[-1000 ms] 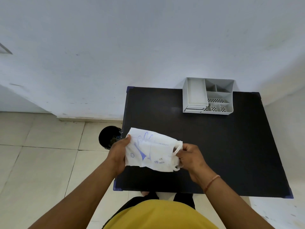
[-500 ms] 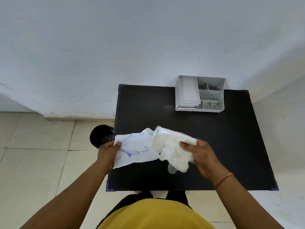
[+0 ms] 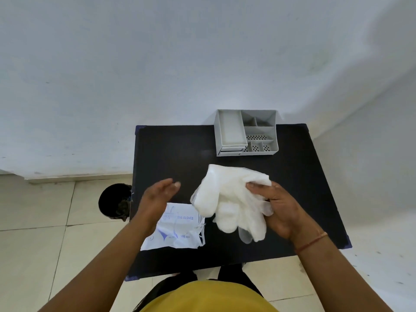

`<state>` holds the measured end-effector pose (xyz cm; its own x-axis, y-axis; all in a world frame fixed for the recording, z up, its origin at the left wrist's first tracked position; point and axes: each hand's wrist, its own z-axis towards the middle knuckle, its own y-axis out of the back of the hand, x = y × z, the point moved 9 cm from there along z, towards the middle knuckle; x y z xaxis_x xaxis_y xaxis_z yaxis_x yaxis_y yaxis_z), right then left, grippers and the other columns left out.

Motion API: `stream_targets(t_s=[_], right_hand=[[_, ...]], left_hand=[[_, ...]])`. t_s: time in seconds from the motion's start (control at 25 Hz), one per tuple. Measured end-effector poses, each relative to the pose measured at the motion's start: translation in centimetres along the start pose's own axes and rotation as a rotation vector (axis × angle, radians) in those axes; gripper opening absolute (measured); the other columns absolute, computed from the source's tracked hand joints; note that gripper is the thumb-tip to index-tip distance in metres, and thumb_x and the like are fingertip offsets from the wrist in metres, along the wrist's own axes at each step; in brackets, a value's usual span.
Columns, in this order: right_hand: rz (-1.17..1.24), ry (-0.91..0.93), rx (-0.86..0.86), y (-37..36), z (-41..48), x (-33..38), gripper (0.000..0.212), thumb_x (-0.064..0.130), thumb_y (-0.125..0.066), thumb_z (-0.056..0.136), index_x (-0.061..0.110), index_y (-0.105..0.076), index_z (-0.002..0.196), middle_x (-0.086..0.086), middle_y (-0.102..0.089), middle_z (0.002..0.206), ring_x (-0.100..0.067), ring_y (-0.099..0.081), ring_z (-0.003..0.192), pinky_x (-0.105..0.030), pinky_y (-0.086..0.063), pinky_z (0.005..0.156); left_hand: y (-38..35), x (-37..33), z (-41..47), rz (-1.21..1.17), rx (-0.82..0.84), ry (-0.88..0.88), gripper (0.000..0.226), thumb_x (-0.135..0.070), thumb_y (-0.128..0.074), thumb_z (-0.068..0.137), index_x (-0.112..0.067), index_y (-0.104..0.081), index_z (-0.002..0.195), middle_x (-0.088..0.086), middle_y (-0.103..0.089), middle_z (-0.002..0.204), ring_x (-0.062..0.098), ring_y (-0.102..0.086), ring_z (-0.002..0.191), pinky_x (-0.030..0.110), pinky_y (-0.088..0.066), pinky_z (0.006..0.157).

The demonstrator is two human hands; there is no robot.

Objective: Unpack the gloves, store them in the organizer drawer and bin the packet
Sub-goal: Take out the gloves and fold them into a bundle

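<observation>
My right hand (image 3: 278, 207) grips a bunch of thin white plastic gloves (image 3: 229, 199) above the middle of the black table (image 3: 292, 176). The empty white packet (image 3: 177, 228) with blue print lies flat on the table near its front left edge. My left hand (image 3: 157, 199) hovers just above the packet, fingers apart, holding nothing. The grey organizer (image 3: 246, 132) stands at the back of the table; its drawer front (image 3: 230, 150) at the lower left looks shut or nearly shut.
A black round bin (image 3: 114, 202) stands on the tiled floor just left of the table. A white wall runs behind the table, and another white surface flanks its right side. My legs and yellow shirt (image 3: 204, 296) are at the table's front edge.
The gloves came fully out of the packet in my right hand. My left hand let go of the packet, which now lies on the table.
</observation>
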<state>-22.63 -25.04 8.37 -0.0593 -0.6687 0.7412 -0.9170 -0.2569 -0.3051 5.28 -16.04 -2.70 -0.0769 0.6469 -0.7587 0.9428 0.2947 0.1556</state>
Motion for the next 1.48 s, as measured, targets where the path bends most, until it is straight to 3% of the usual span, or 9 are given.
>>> stream_targets(t_s=[0.12, 0.24, 0.44, 0.64, 0.92, 1.16, 1.28, 1.4, 1.48], right_hand=[[-0.003, -0.054, 0.099, -0.7, 0.3, 0.1, 0.038, 0.013, -0.065, 0.099, 0.004, -0.07, 0.135, -0.026, -0.071, 0.132, -0.042, -0.07, 0.116, -0.055, -0.057, 0.101], [-0.21, -0.076, 0.055, 0.6, 0.6, 0.6, 0.029, 0.022, -0.07, 0.1, 0.017, -0.077, 0.128, -0.02, -0.076, 0.13, -0.043, -0.07, 0.124, -0.063, -0.052, 0.109], [-0.437, -0.055, -0.027, 6.7, -1.3, 4.1, 0.024, 0.035, -0.062, 0.105, 0.02, -0.078, 0.112, -0.012, -0.082, 0.108, -0.034, -0.079, 0.103, -0.05, -0.067, 0.087], [-0.218, -0.047, 0.144, 10.6, -2.7, 5.6, 0.035, -0.001, -0.049, 0.106, 0.011, -0.072, 0.131, -0.023, -0.076, 0.124, -0.035, -0.075, 0.1, -0.034, -0.068, 0.071], [-0.454, 0.106, 0.32, 11.6, -3.5, 7.6, 0.091, -0.001, -0.085, 0.08, 0.046, -0.046, 0.148, 0.016, -0.073, 0.131, -0.015, -0.071, 0.123, -0.037, -0.065, 0.089], [-0.51, 0.122, 0.215, 13.2, -3.3, 8.8, 0.047, 0.014, -0.079, 0.092, 0.029, -0.065, 0.134, 0.004, -0.082, 0.114, -0.021, -0.079, 0.107, -0.036, -0.067, 0.083], [-0.509, 0.152, 0.133, 14.8, -3.2, 9.2, 0.023, 0.025, -0.072, 0.099, 0.026, -0.075, 0.122, 0.003, -0.083, 0.108, -0.025, -0.079, 0.104, -0.033, -0.067, 0.077], [-0.413, 0.05, 0.261, 16.5, -3.1, 8.6, 0.03, 0.032, -0.059, 0.105, 0.029, -0.071, 0.132, -0.009, -0.078, 0.122, -0.032, -0.076, 0.107, -0.048, -0.064, 0.085], [-0.323, -0.027, 0.411, 17.6, -3.5, 8.4, 0.05, 0.016, -0.068, 0.099, 0.029, -0.058, 0.146, -0.01, -0.072, 0.136, -0.035, -0.073, 0.117, -0.052, -0.063, 0.09]], left_hand=[[-8.7, -6.5, -4.6, -0.585, 0.686, 0.179, 0.099, -0.083, -0.043, 0.091, -0.004, -0.059, 0.148, 0.021, -0.065, 0.145, 0.04, -0.06, 0.135, 0.059, -0.038, 0.12], [-13.5, -8.5, -6.9, -0.647, 0.86, 0.199, 0.082, -0.065, -0.049, 0.099, -0.004, -0.054, 0.153, 0.026, -0.059, 0.149, 0.043, -0.056, 0.136, 0.059, -0.029, 0.123], [-16.2, -7.4, -7.0, -0.733, 0.672, 0.192, 0.048, -0.02, -0.059, 0.103, 0.0, -0.059, 0.147, 0.028, -0.065, 0.142, 0.04, -0.069, 0.121, 0.052, -0.057, 0.101], [-19.5, -7.8, -8.7, -0.929, 0.572, 0.238, 0.046, -0.02, -0.057, 0.103, 0.001, -0.061, 0.144, 0.026, -0.069, 0.137, 0.042, -0.073, 0.115, 0.054, -0.065, 0.089], [-24.1, -7.6, -10.4, -0.966, 0.535, 0.249, 0.052, -0.02, -0.066, 0.098, -0.001, -0.06, 0.147, 0.026, -0.06, 0.151, 0.045, -0.058, 0.139, 0.061, -0.051, 0.108], [-27.5, -7.1, -12.0, -0.937, 0.589, 0.212, 0.042, -0.021, -0.055, 0.105, -0.005, -0.065, 0.142, 0.026, -0.062, 0.149, 0.046, -0.065, 0.13, 0.062, -0.05, 0.11], [-28.8, -7.2, -12.5, -0.961, 0.566, 0.205, 0.044, -0.021, -0.055, 0.105, -0.004, -0.063, 0.145, 0.026, -0.066, 0.144, 0.046, -0.07, 0.122, 0.062, -0.061, 0.094], [-29.5, -6.8, -12.4, -0.988, 0.497, 0.217, 0.046, -0.023, -0.057, 0.103, -0.001, -0.063, 0.143, 0.025, -0.073, 0.132, 0.043, -0.076, 0.108, 0.056, -0.066, 0.076], [-29.8, -6.9, -12.1, -1.013, 0.477, 0.196, 0.048, -0.024, -0.062, 0.101, -0.002, -0.064, 0.143, 0.024, -0.071, 0.136, 0.043, -0.074, 0.114, 0.061, -0.062, 0.093]])
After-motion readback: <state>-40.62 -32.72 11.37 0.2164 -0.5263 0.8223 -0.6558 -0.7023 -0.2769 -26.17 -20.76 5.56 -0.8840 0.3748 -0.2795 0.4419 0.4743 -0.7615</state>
